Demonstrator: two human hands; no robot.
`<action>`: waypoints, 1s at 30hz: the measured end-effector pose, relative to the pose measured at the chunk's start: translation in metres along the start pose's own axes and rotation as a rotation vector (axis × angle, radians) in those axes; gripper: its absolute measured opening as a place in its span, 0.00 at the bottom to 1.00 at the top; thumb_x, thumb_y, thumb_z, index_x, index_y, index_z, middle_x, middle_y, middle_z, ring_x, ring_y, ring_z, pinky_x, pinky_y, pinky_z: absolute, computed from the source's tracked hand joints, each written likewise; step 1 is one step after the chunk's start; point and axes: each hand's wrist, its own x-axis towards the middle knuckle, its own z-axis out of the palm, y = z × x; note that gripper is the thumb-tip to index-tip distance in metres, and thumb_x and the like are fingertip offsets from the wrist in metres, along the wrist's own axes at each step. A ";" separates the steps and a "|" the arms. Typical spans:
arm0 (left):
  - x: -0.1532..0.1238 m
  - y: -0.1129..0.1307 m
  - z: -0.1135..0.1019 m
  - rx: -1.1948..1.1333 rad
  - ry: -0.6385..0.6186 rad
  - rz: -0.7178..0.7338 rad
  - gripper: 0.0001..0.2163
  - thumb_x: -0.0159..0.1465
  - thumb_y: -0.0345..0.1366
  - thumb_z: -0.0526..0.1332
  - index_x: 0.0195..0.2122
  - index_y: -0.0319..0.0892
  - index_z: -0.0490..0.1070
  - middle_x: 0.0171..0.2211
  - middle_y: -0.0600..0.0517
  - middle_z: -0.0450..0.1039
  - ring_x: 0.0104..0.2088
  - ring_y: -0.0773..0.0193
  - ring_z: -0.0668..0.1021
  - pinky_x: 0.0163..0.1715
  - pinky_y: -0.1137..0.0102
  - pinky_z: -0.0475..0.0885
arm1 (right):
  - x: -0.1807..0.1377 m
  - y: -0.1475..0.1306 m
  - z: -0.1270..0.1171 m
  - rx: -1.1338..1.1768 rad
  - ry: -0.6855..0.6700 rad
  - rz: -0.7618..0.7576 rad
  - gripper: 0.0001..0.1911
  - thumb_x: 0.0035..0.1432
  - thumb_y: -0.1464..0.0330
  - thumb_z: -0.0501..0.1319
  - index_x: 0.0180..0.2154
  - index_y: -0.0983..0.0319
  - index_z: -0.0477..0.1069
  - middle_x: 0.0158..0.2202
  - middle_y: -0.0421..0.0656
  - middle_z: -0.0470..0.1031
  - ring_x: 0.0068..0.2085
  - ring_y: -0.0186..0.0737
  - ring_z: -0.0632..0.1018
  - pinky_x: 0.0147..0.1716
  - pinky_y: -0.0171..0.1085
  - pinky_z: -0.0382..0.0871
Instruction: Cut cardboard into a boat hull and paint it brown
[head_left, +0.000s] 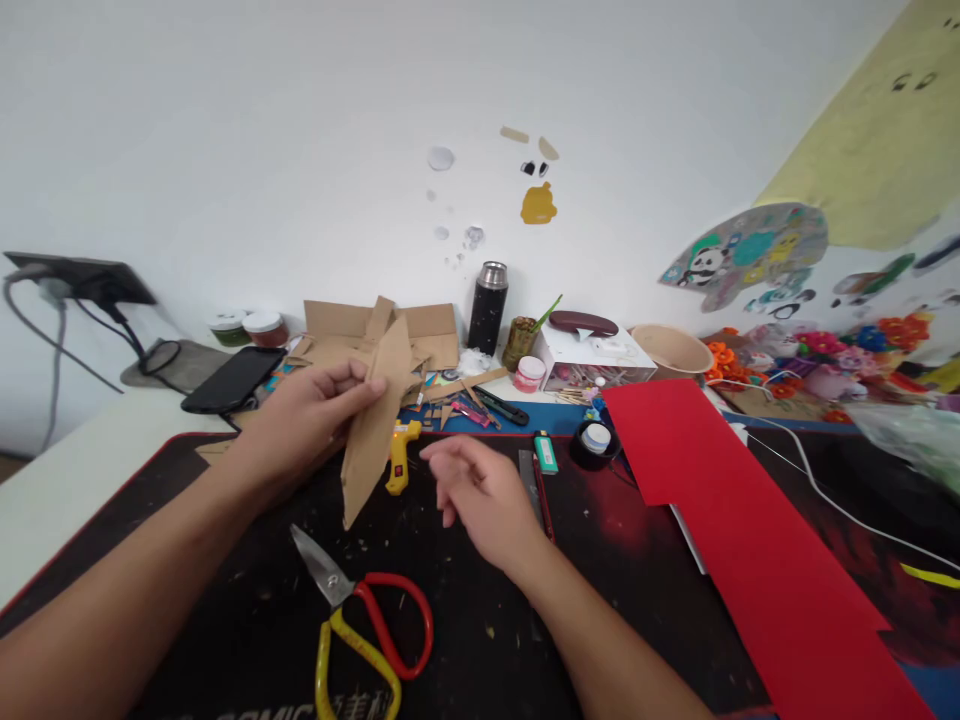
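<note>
My left hand [319,405] grips a flat piece of brown cardboard [377,430] between thumb and fingers, holding it tilted above the black mat. My right hand [480,490] is lifted over the mat with its fingers loosely curled and apart, and nothing shows in it. Between the cardboard and my right hand lies a yellow glue gun [403,455], partly covered by the cardboard. Scissors [367,625] with one red and one yellow handle rest on the mat nearer to me, their blades spread.
Cardboard scraps [420,335] are heaped by the wall. A black thermos [487,310] stands beside them. Large red paper [750,540] covers the mat's right side. A phone [232,380] lies at left. A ruler [531,480] and a green-white eraser [545,453] lie past my right hand.
</note>
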 end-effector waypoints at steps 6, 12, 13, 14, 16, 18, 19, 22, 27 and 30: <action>0.007 -0.006 -0.003 -0.159 0.095 -0.004 0.19 0.54 0.50 0.76 0.28 0.45 0.70 0.22 0.58 0.66 0.21 0.67 0.65 0.21 0.71 0.57 | -0.019 -0.001 0.024 -0.661 -0.414 -0.244 0.23 0.67 0.45 0.68 0.45 0.58 0.82 0.32 0.41 0.83 0.31 0.40 0.79 0.31 0.36 0.62; 0.009 -0.006 -0.004 -0.225 0.107 -0.013 0.19 0.55 0.50 0.76 0.28 0.45 0.69 0.24 0.57 0.68 0.23 0.66 0.69 0.23 0.70 0.60 | -0.028 0.006 0.038 -1.007 -0.623 -0.357 0.30 0.62 0.40 0.69 0.45 0.60 0.79 0.41 0.46 0.86 0.41 0.50 0.84 0.38 0.41 0.72; 0.009 -0.007 -0.005 -0.228 0.109 -0.013 0.19 0.55 0.50 0.76 0.27 0.45 0.69 0.24 0.57 0.68 0.23 0.66 0.69 0.23 0.70 0.59 | -0.029 0.008 0.039 -1.043 -0.629 -0.373 0.29 0.62 0.41 0.70 0.45 0.60 0.79 0.41 0.46 0.86 0.42 0.51 0.84 0.38 0.41 0.74; 0.010 -0.007 -0.005 -0.228 0.109 -0.013 0.19 0.56 0.50 0.76 0.28 0.45 0.70 0.24 0.57 0.68 0.23 0.66 0.68 0.22 0.70 0.59 | -0.031 0.010 0.041 -1.076 -0.634 -0.389 0.27 0.62 0.43 0.71 0.44 0.60 0.79 0.41 0.46 0.86 0.42 0.51 0.84 0.38 0.41 0.75; 0.011 -0.009 -0.007 -0.227 0.101 -0.012 0.19 0.56 0.51 0.76 0.29 0.44 0.71 0.24 0.57 0.67 0.23 0.67 0.68 0.22 0.71 0.58 | -0.036 0.014 0.046 -1.130 -0.623 -0.422 0.24 0.62 0.47 0.73 0.44 0.61 0.79 0.40 0.46 0.86 0.42 0.51 0.84 0.39 0.42 0.77; 0.011 -0.011 -0.009 -0.230 0.087 -0.005 0.18 0.57 0.51 0.76 0.29 0.44 0.72 0.25 0.57 0.68 0.23 0.67 0.68 0.23 0.70 0.59 | -0.040 0.017 0.051 -1.161 -0.616 -0.435 0.22 0.63 0.50 0.73 0.44 0.61 0.78 0.39 0.46 0.86 0.40 0.51 0.84 0.40 0.43 0.78; 0.011 -0.011 -0.010 -0.238 0.078 -0.004 0.18 0.58 0.51 0.75 0.29 0.44 0.72 0.25 0.57 0.68 0.24 0.66 0.69 0.24 0.70 0.60 | -0.043 0.019 0.054 -1.177 -0.612 -0.433 0.20 0.65 0.51 0.72 0.44 0.62 0.78 0.38 0.46 0.85 0.39 0.50 0.84 0.40 0.44 0.78; 0.011 -0.009 -0.011 -0.281 0.060 -0.016 0.18 0.58 0.51 0.75 0.30 0.45 0.72 0.27 0.56 0.71 0.26 0.65 0.71 0.25 0.70 0.61 | -0.047 0.023 0.061 -1.201 -0.606 -0.421 0.19 0.66 0.52 0.71 0.44 0.62 0.77 0.37 0.47 0.85 0.38 0.51 0.84 0.38 0.45 0.79; 0.011 -0.005 -0.013 -0.255 0.072 -0.003 0.18 0.57 0.51 0.75 0.29 0.44 0.71 0.25 0.57 0.68 0.24 0.66 0.68 0.24 0.70 0.59 | -0.051 0.027 0.067 -1.250 -0.559 -0.370 0.28 0.58 0.46 0.74 0.46 0.62 0.77 0.38 0.49 0.85 0.40 0.55 0.84 0.37 0.47 0.81; 0.012 -0.007 -0.012 -0.234 0.067 0.022 0.19 0.58 0.52 0.73 0.27 0.45 0.69 0.23 0.58 0.66 0.22 0.67 0.66 0.23 0.70 0.57 | -0.052 0.022 0.071 -1.251 -0.588 -0.287 0.23 0.63 0.51 0.72 0.48 0.62 0.78 0.39 0.50 0.85 0.37 0.54 0.85 0.33 0.46 0.81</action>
